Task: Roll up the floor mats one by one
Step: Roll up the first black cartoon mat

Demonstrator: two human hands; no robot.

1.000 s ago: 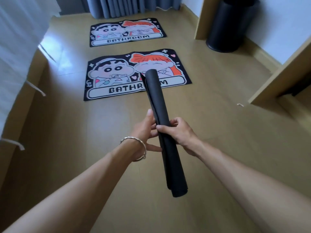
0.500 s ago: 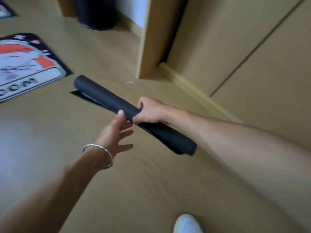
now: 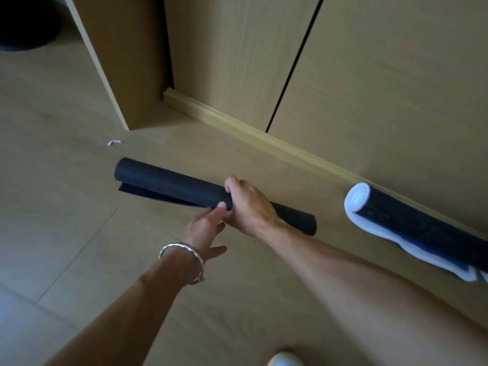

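A rolled black floor mat [image 3: 169, 184] lies nearly level low over the wooden floor, its loose flap hanging under the left end. My right hand [image 3: 248, 207] grips the roll around its middle, fingers curled over the top. My left hand [image 3: 207, 228], with a silver bracelet on the wrist, reaches up from below and touches the roll's underside with straight fingertips. A second rolled mat [image 3: 412, 228], black outside with a white inner face, lies on the floor at the right against the baseboard.
Wooden cabinet doors [image 3: 369, 88] and a baseboard [image 3: 264, 141] run along the right. A cabinet side panel [image 3: 118, 62] stands at upper left, with a black bin [image 3: 23, 25] beyond it. A small white scrap [image 3: 114, 142] lies on the floor. A white shoe tip [image 3: 284, 360] shows at the bottom.
The view swung right from the flat mats to the cabinet. My right hand carried the roll toward the baseboard and lower; the second rolled mat came into view.
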